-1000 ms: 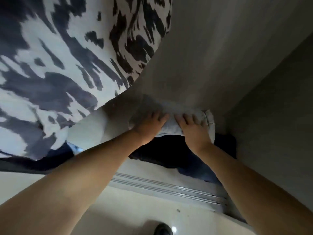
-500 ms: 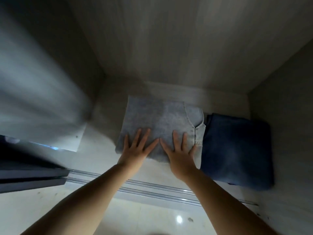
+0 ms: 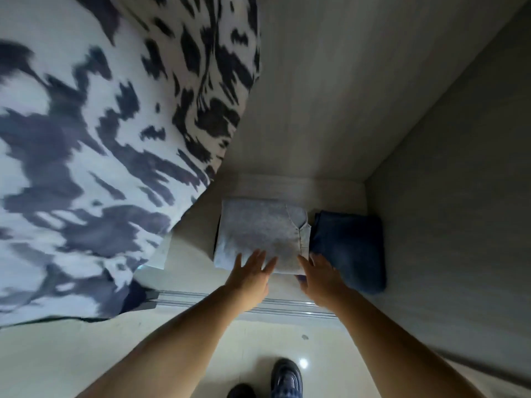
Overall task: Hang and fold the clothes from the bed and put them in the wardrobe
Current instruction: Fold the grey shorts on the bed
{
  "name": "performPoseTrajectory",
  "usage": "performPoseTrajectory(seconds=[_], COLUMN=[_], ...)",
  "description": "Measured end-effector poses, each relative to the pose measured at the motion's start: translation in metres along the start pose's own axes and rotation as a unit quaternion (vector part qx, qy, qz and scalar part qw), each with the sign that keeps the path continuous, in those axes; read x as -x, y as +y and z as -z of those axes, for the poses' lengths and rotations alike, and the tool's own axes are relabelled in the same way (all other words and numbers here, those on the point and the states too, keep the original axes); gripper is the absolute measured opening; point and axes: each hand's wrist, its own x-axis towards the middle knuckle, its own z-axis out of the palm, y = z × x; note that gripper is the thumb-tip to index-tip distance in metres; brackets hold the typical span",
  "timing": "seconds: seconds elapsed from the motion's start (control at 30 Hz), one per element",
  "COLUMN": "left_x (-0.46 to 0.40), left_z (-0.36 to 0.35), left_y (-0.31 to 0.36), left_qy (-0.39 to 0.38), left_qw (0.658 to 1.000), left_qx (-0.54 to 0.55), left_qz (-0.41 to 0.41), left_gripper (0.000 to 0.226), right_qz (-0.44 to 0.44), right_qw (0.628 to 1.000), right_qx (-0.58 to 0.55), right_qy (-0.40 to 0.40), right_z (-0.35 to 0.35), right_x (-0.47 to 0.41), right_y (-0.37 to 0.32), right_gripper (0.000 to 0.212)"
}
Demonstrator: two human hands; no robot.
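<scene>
Folded light grey jeans [image 3: 260,229] lie flat on the wardrobe floor [image 3: 301,183]. To their right lie folded dark blue jeans [image 3: 349,248], touching them. My left hand [image 3: 250,275] hovers at the grey jeans' near edge, fingers straight and spread, holding nothing. My right hand [image 3: 323,277] is at the near right corner of the grey jeans, fingers relaxed and empty. Whether the fingertips touch the cloth is unclear.
A hanging white garment with black blotches [image 3: 94,156] fills the left of the view, close to my head. The wardrobe's side wall [image 3: 459,196] stands right, a sliding-door rail [image 3: 287,307] runs along the front. My shoes [image 3: 284,379] stand on glossy tiles.
Both hands have drawn back from pressing on the grey jeans to their near edge. The view pulled back and the patterned garment swung back into the left side.
</scene>
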Motion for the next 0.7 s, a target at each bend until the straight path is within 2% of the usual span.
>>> performPoseTrajectory(seconds=[0.07,0.17,0.23,0.47,0.7], left_x=[0.024,0.062,0.092,0.175,0.213], left_z=[0.049,0.121,0.159,0.230,0.259], left_y=[0.020,0.043,0.059,0.130,0.252], left_qy=[0.019,0.071,0.063,0.086,0.080], left_qw=[0.999,0.990,0.988,0.977,0.946], left_qx=[0.040,0.110,0.126,0.079,-0.023], left_qz=[-0.020,-0.054,-0.070,-0.176,-0.314], left_gripper=[0.057,0.030,0.020,0.022,0.024], right_qz=[-0.013,-0.048,-0.089,-0.175,-0.263], right_qw=[1.000,0.998,0.994,0.970,0.940], right_qx=[0.004,-0.018,-0.034,-0.079,-0.109], right_qy=[0.019,0.042,0.058,0.147,0.189], right_z=[0.029,0.073,0.095,0.130,0.115], right_x=[0.046,0.120,0.169,0.310,0.441], right_y=[-0.001,-0.003,0.000,0.017,0.074], right_gripper=[0.057,0.040,0.033,0.029,0.028])
